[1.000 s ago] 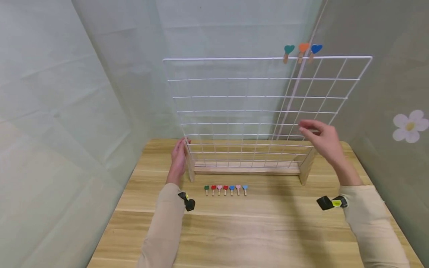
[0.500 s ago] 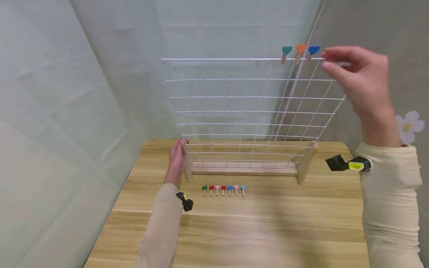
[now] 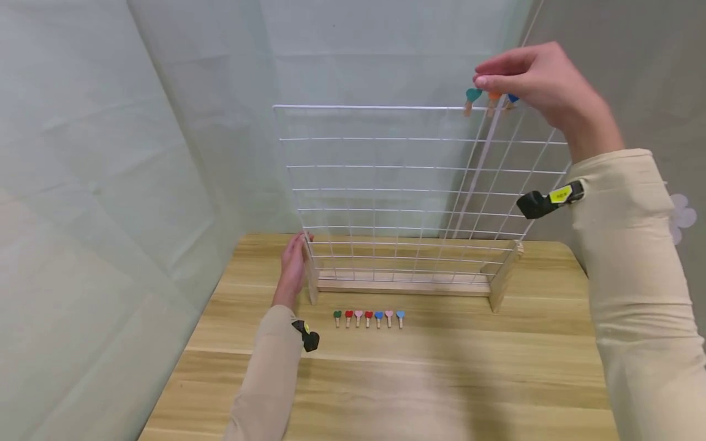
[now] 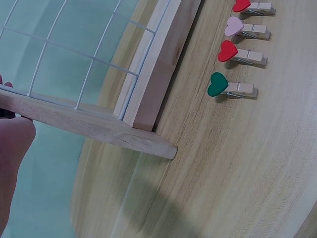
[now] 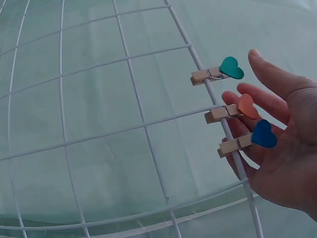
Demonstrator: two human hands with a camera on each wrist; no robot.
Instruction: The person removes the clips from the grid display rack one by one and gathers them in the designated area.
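Observation:
A white wire grid (image 3: 386,184) stands upright in a wooden base (image 3: 402,286) on the table. Three heart clips are pegged on its top wire at the right: teal (image 3: 471,98), orange (image 3: 493,97) and blue (image 3: 512,98). My right hand (image 3: 485,75) is raised at these clips. In the right wrist view its straight fingers (image 5: 277,104) lie behind the orange clip (image 5: 233,110) and the blue clip (image 5: 247,139), with the thumb beside the teal clip (image 5: 220,71); nothing is pinched. My left hand (image 3: 293,263) rests flat against the base's left foot (image 4: 94,124).
A row of several small heart clips (image 3: 368,317) lies on the wooden table (image 3: 386,380) just in front of the base, the green one (image 4: 230,88) at the left end. Pale curtains close in the left and back. A flower sticker (image 3: 683,217) is on the right wall.
My right hand rose from beside the grid's lower right to the top wire, then moved left onto the three pegged clips. The left hand stayed at the foot.

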